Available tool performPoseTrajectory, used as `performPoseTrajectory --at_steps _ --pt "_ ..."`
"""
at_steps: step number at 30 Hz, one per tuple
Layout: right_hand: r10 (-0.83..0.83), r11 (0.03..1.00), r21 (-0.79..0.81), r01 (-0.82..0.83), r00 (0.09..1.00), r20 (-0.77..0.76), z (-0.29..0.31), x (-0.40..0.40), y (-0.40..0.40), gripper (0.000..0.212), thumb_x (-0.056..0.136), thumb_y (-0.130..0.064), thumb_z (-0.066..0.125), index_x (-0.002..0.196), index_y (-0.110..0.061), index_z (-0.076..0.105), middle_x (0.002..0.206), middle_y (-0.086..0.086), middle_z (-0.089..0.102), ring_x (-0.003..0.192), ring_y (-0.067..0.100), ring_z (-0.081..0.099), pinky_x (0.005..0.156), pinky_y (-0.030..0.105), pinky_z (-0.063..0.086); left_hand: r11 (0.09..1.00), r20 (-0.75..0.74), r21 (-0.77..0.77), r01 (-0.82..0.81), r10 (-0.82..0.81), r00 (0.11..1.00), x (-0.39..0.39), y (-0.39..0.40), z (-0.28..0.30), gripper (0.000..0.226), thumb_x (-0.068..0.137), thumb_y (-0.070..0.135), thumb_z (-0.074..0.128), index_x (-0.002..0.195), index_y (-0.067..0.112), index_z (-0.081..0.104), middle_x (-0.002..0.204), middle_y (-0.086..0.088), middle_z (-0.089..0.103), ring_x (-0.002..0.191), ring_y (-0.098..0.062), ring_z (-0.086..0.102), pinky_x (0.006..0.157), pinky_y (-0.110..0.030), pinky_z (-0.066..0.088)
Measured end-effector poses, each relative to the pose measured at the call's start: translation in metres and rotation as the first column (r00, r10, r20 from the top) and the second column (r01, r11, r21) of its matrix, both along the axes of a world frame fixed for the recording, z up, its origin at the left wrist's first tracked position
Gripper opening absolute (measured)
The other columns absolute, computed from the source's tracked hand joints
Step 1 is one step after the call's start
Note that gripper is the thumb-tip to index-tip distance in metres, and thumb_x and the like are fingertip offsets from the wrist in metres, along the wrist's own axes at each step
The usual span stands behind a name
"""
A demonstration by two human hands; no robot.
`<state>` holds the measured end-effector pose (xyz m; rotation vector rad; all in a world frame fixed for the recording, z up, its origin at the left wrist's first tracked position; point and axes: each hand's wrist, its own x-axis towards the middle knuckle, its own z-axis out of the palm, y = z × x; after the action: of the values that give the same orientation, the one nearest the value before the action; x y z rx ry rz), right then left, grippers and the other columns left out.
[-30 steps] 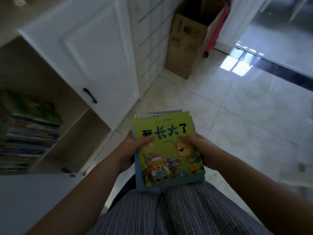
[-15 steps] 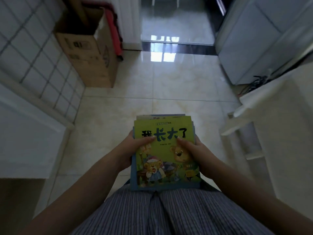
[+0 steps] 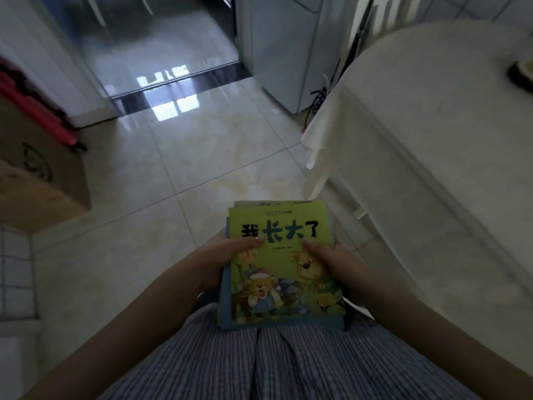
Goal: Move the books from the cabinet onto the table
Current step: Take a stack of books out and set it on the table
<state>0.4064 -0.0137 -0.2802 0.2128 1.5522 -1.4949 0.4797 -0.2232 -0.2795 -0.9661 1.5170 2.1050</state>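
Both hands, left and right, clamp the picture-book stack at waist, thumbs on top. Counter lies ahead-right, nearer the right hand.

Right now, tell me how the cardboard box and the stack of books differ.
The box sits on the floor at the left; the books are carried, gripped by the left hand and right hand. The box is plain brown and bulky; the books are a thin stack, the top cover bright green with cartoon bears. Neither is on the table.
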Motion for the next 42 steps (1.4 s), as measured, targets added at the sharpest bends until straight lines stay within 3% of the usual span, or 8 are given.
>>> performPoseTrajectory --at_steps 2,5,9,17,21,27,32,42 --pt "-0.073 0.997 0.001 0.073 0.997 -0.01 -0.003 -0.018 0.006 0.064 0.079 -0.034 0.068 0.136 -0.019 0.043 0.11 0.011 0.071 0.084 0.026 0.073 0.059 0.033 0.058 0.998 -0.008 -0.004 0.069 -0.069 0.998 -0.031 0.003 -0.001 0.032 0.084 0.014 0.066 0.115 0.009 0.06 0.098 -0.015 0.074 0.087 -0.033 0.071 0.079 -0.047 0.058" --pt "-0.147 0.989 -0.017 0.147 0.989 -0.006 -0.006 -0.048 0.011 0.075 0.068 -0.037 0.071 0.136 -0.019 0.043 0.111 0.013 0.071 0.087 0.028 0.073 0.062 0.036 0.059 0.988 -0.037 0.022 0.152 -0.151 0.988 -0.079 0.003 -0.002 0.033 0.084 0.01 0.065 0.117 0.007 0.059 0.09 -0.011 0.075 0.077 -0.027 0.073 0.065 -0.039 0.06" --pt "-0.243 0.97 -0.045 0.241 0.968 -0.06 -0.005 -0.099 0.01 0.063 0.073 -0.028 0.071 0.13 -0.022 0.045 0.109 0.011 0.072 0.091 0.028 0.072 0.073 0.041 0.06 0.968 -0.061 0.046 0.246 -0.243 0.968 -0.151 -0.004 -0.003 0.03 0.086 0.006 0.061 0.116 0.006 0.06 0.082 -0.008 0.076 0.07 -0.023 0.073 0.056 -0.033 0.059" --pt "-0.463 0.886 -0.042 0.462 0.877 -0.125 0.0 -0.209 -0.001 0.049 0.079 -0.009 0.069 0.121 -0.024 0.049 0.1 0.005 0.073 0.081 0.02 0.073 0.067 0.037 0.061 0.916 -0.09 0.052 0.397 -0.392 0.916 -0.303 -0.013 0.004 0.025 0.089 0.012 0.059 0.113 0.011 0.065 0.105 -0.015 0.073 0.094 -0.034 0.07 0.077 -0.044 0.058" --pt "-0.546 0.837 -0.05 0.544 0.829 -0.121 0.003 -0.247 0.008 0.043 0.08 -0.009 0.068 0.115 -0.027 0.05 0.098 0.002 0.071 0.078 0.018 0.072 0.065 0.035 0.061 0.885 -0.093 0.079 0.46 -0.452 0.887 -0.361 0.0 0.008 0.016 0.088 0.012 0.06 0.101 0.015 0.07 0.094 -0.011 0.076 0.083 -0.029 0.072 0.067 -0.039 0.06" --pt "-0.635 0.767 -0.003 0.642 0.759 -0.147 0.007 -0.294 0.035 0.051 0.081 -0.013 0.069 0.125 -0.022 0.047 0.102 0.001 0.069 0.088 0.019 0.069 0.071 0.036 0.06 0.823 -0.057 0.103 0.558 -0.555 0.83 -0.437 0.036 0.007 0.021 0.086 0.013 0.064 0.106 0.015 0.067 0.086 -0.009 0.076 0.075 -0.025 0.073 0.062 -0.037 0.059" --pt "-0.693 0.713 -0.003 0.701 0.705 -0.153 0.009 -0.345 0.072 0.049 0.082 -0.015 0.069 0.126 -0.022 0.049 0.113 0.008 0.068 0.101 0.03 0.067 0.087 0.05 0.055 0.787 -0.05 0.066 0.614 -0.612 0.789 -0.501 0.078 0.01 0.035 0.077 0.02 0.071 0.111 0.015 0.067 0.104 -0.015 0.073 0.095 -0.032 0.069 0.084 -0.047 0.055" --pt "-0.779 0.622 -0.039 0.782 0.613 -0.131 0.012 -0.481 0.171 0.046 0.082 -0.015 0.069 0.124 -0.018 0.05 0.111 0.009 0.07 0.097 0.028 0.069 0.08 0.046 0.058 0.717 -0.094 -0.123 0.686 -0.697 0.711 -0.658 0.188 0.016 0.017 0.083 0.018 0.068 0.1 0.019 0.066 0.096 -0.006 0.072 0.093 -0.026 0.068 0.088 -0.044 0.052"
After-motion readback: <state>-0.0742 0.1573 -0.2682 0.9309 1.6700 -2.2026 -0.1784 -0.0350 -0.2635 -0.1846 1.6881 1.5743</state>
